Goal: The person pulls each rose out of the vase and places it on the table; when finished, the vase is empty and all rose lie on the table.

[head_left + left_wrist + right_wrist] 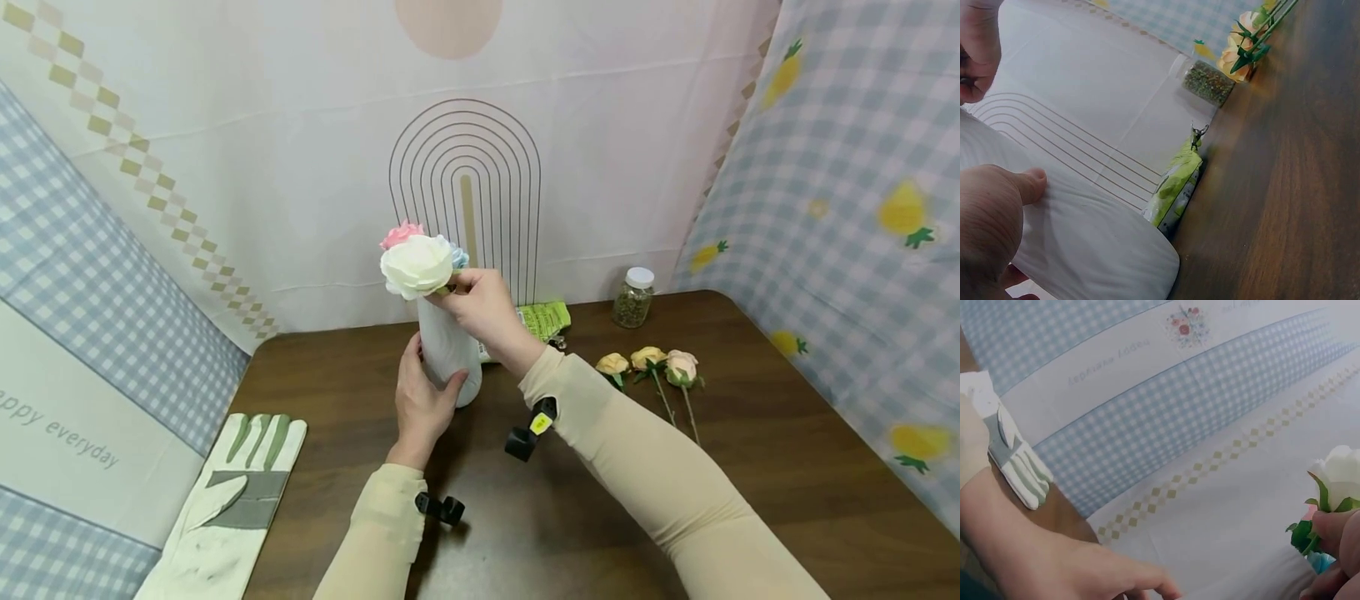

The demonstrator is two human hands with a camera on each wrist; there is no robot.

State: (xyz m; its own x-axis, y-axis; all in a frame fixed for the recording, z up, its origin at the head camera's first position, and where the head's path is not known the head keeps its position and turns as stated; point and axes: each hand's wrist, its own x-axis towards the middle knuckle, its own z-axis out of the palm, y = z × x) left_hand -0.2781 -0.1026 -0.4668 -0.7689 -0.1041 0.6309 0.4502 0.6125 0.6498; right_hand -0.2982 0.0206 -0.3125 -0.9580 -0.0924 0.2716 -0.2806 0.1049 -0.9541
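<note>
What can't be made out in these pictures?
Head: part of the blue flower, hidden behind the white flower.
Head: print on the green packet, too small.
Left wrist: mouth of the vase, past the left edge.
Right wrist: part of the right hand, past the right edge.

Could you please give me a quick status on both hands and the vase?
Left hand gripping white vase. Right hand pinching white flower at vase top. Pink flower and blue flower close by; no obstruction seen.

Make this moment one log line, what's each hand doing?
left hand: grips white vase | right hand: pinches white flower | behind it: pink flower, blue flower
</note>
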